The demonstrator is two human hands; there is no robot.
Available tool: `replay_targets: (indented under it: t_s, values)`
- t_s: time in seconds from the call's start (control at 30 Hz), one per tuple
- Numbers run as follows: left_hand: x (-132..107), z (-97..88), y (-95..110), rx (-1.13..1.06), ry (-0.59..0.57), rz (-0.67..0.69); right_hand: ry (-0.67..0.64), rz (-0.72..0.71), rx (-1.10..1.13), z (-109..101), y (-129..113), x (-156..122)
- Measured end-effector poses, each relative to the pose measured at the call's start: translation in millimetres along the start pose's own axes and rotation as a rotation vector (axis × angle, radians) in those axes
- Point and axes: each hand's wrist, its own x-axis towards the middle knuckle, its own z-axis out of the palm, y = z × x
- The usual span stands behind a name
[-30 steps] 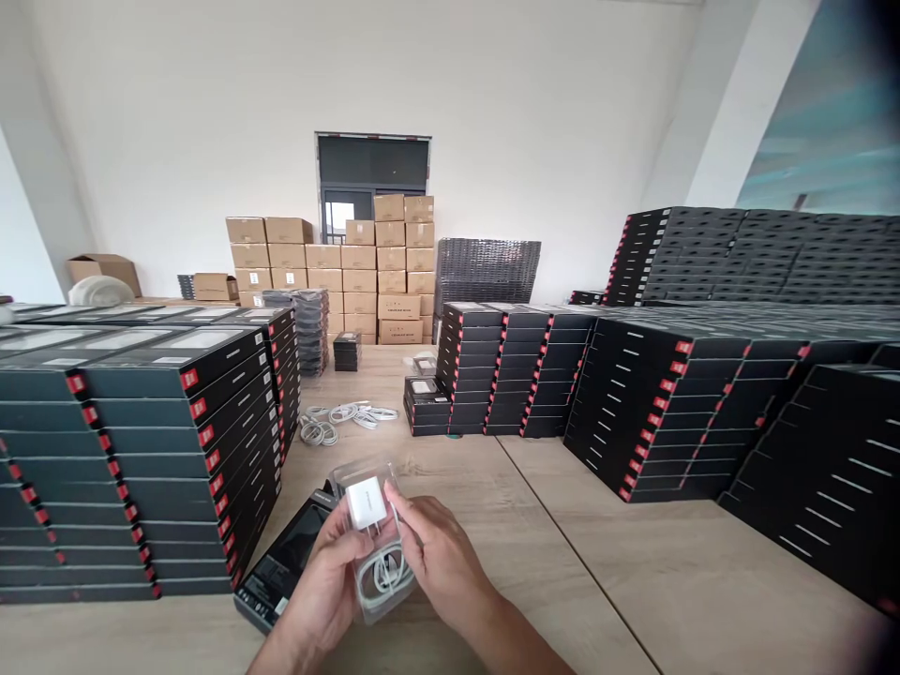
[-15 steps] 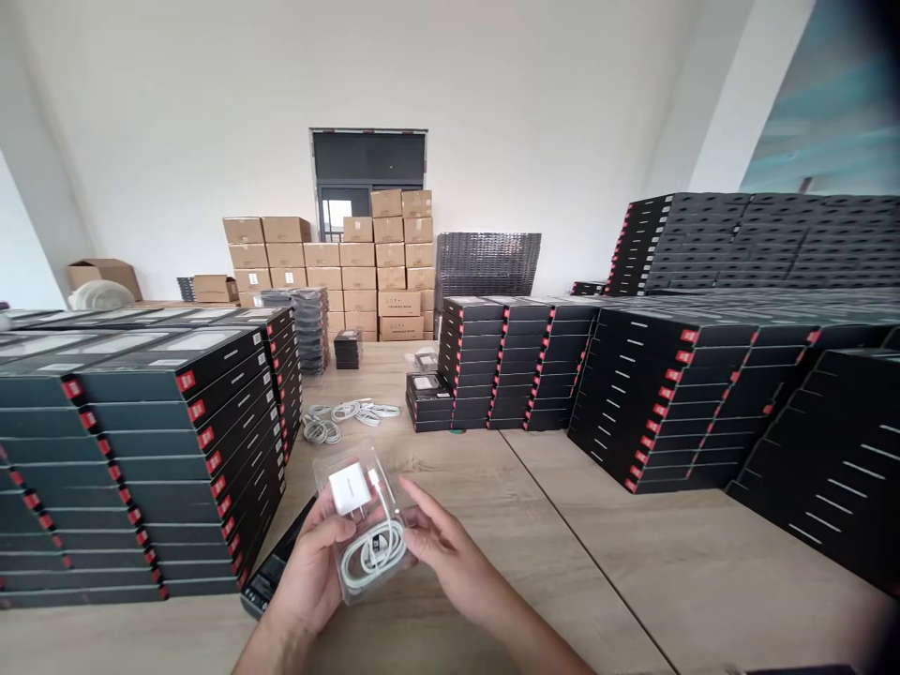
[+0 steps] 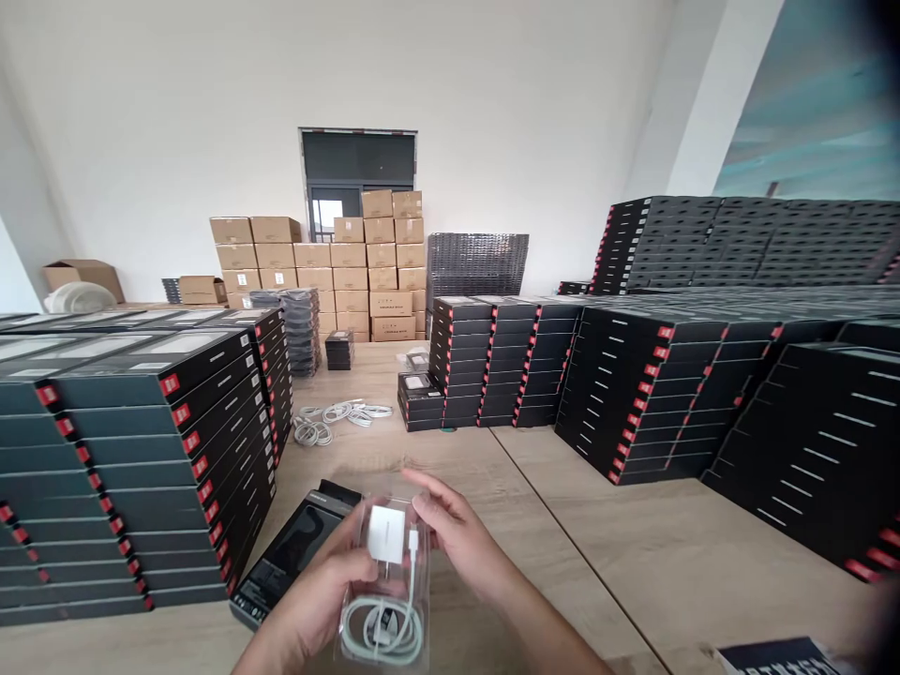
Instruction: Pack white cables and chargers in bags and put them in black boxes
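My left hand (image 3: 320, 595) grips a clear plastic tray (image 3: 423, 600) by its left side, thumb over the front. Inside the tray sit a white charger plug (image 3: 386, 534) and a coiled white cable (image 3: 383, 636), its connector pointing up beside the plug. My right hand (image 3: 468, 534) holds the tray's upper right edge, thumb against it and index finger stretched past the top. Behind my left hand, a black box (image 3: 295, 548) lies tilted on the table, partly hidden by that hand.
Tall stacks of black boxes (image 3: 211, 469) flank me on the left, with more stacks (image 3: 619, 394) on the right. Loose white cables (image 3: 341, 414) lie ahead on the wooden table (image 3: 534, 581). A dark printed packet (image 3: 773, 658) shows at the bottom right. Cardboard cartons (image 3: 344, 272) stand behind.
The tray has come lower, nearer and slightly right, and turned more upright. My right hand has moved from the tray's lower right side to its upper right edge. More of the black box shows.
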Motion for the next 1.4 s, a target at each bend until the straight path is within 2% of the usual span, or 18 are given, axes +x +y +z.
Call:
replay_targets:
  t_s: [0.07, 0.13, 0.2, 0.27, 0.37, 0.47, 0.53, 0.67, 0.77, 0.9, 1.03, 1.1, 1.23, 1.3, 1.4]
  values:
    - [2, -7.5, 2, 0.2, 0.082, 0.116, 0.043, 0.006, -0.02, -7, -5, 2]
    - [5, -19.4, 8, 0.526, 0.289, 0.303, 0.173, -0.019, 0.024, -15, -10, 5]
    - [9, -33.0, 13, 0.947, 0.524, 0.409, 0.329, -0.05, 0.141, -25, -13, 10]
    - [13, -45.2, 16, 1.325, 0.666, 0.352, 0.43, -0.073, 0.283, -32, -13, 13]
    - [20, -55.8, 16, 1.596, 0.673, 0.109, 0.435, -0.086, 0.396, -34, -9, 16]
    - [24, -56.0, 14, 1.641, 0.603, -0.052, 0.379, -0.086, 0.431, -26, -4, 15]
    - [22, -50.4, 13, 1.662, 0.558, -0.03, 0.339, -0.095, 0.462, -17, -1, 14]
    - [12, -30.6, 9, 1.685, 0.433, 0.282, 0.329, -0.215, 0.461, -6, 0, 13]
    - [8, -18.7, 8, 1.703, 0.451, 0.477, 0.346, -0.295, 0.362, -5, -1, 12]
    - [8, -17.3, 9, 1.772, 0.544, 0.576, 0.333, -0.266, 0.27, -8, -5, 11]
    - [6, -21.0, 11, 1.778, 0.498, 0.66, 0.351, -0.264, 0.184, -12, -15, 7]
    - [3, -19.7, 11, 1.735, 0.424, 0.675, 0.305, -0.241, 0.162, -12, -20, 4]
    - [-3, -13.0, 12, 1.54, 0.29, 0.61, 0.079, -0.108, 0.274, -10, -27, 0]
    - [-6, -9.9, 14, 1.439, 0.257, 0.584, 0.057, -0.077, 0.327, -12, -28, -1]
    - [-10, -5.5, 18, 1.336, 0.212, 0.571, 0.006, -0.017, 0.189, -17, -26, -3]
